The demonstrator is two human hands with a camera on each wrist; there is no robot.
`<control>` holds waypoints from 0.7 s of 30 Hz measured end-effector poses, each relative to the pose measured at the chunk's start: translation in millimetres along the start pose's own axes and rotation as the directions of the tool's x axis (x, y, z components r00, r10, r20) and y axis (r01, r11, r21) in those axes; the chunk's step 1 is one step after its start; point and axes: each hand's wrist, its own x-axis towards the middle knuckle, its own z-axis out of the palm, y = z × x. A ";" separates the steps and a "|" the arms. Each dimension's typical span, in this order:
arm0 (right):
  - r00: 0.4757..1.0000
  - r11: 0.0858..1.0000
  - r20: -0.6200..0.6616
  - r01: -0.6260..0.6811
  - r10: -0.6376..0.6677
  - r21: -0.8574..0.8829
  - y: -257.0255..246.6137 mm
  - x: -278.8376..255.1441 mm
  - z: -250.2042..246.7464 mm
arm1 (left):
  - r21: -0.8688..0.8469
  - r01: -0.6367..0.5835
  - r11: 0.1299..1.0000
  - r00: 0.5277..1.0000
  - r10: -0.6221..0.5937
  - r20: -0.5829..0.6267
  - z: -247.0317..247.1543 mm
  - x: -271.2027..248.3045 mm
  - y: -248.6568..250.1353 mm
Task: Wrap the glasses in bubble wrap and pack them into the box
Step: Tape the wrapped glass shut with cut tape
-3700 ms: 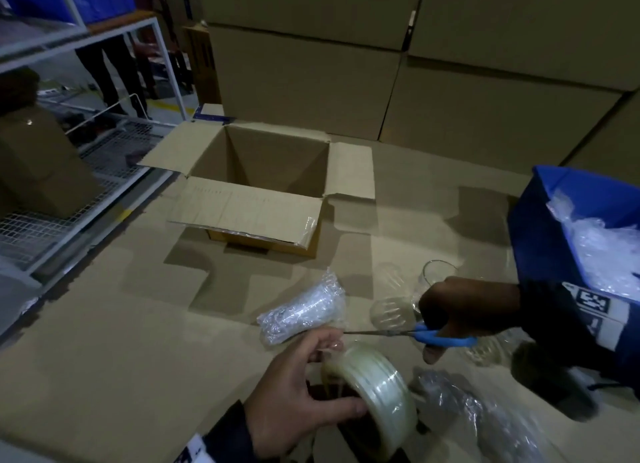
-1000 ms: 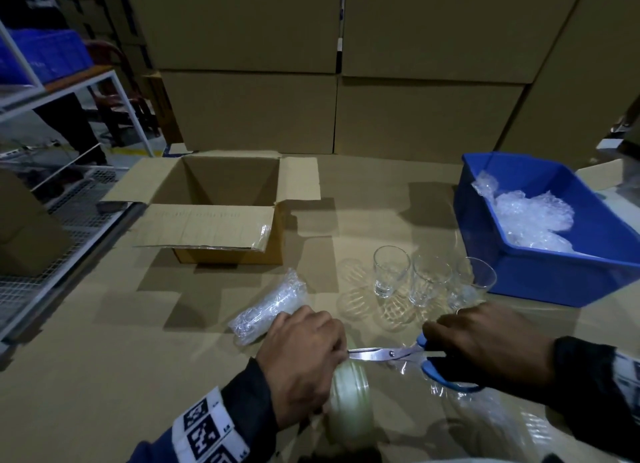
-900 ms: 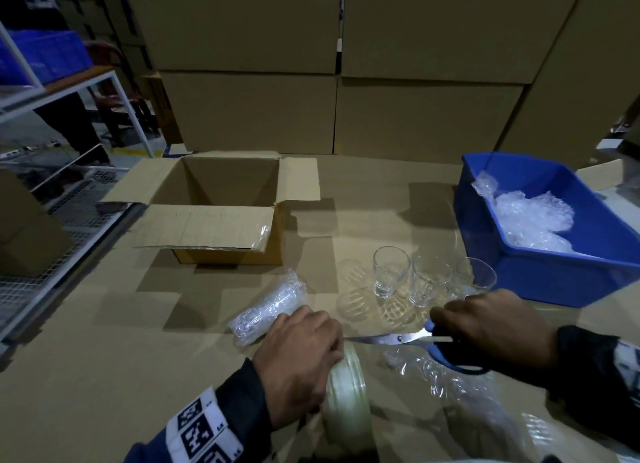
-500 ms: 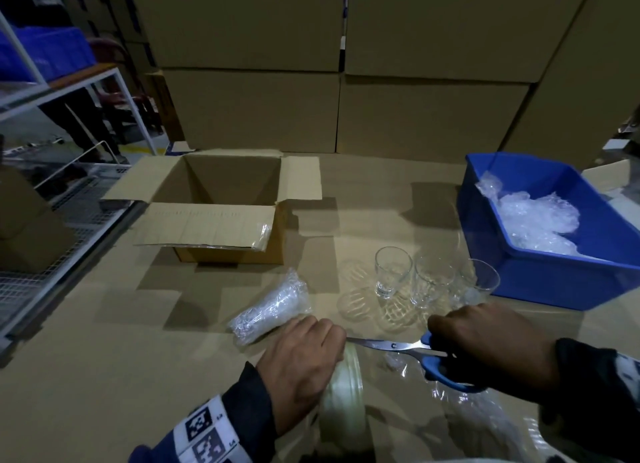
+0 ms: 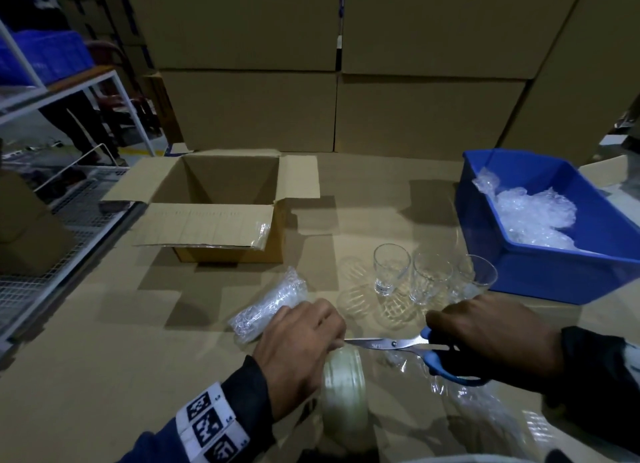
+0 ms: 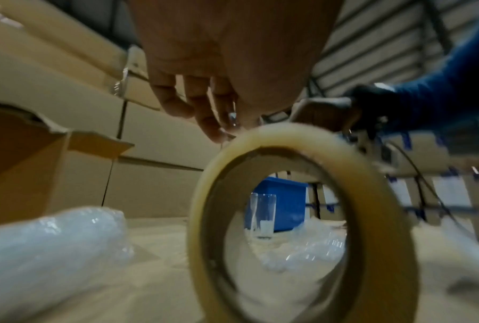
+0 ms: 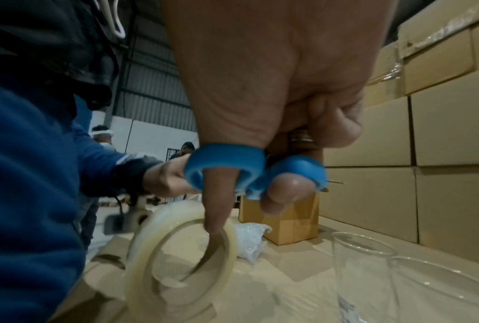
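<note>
Standing on edge on the worktop (image 5: 104, 341), a tape roll (image 5: 344, 390) is gripped from above by the left hand (image 5: 298, 351). Blue-handled scissors (image 5: 398, 344) are gripped by the right hand (image 5: 485, 338). Three bare glasses (image 5: 429, 277) stand just beyond; a bubble-wrapped glass (image 5: 273, 305) lies near the open box (image 5: 225, 199).

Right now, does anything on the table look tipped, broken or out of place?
Nothing stands out. Three glasses stand upright, a wrapped bundle lies beside the open box, and the left hand and right hand work tape roll and scissors.
</note>
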 end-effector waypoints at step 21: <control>0.973 0.964 -0.163 0.192 -0.163 0.185 13.9 6.0 27.3 | -0.356 0.346 0.868 0.924 -0.251 0.287 -3.7 24.5 -12.7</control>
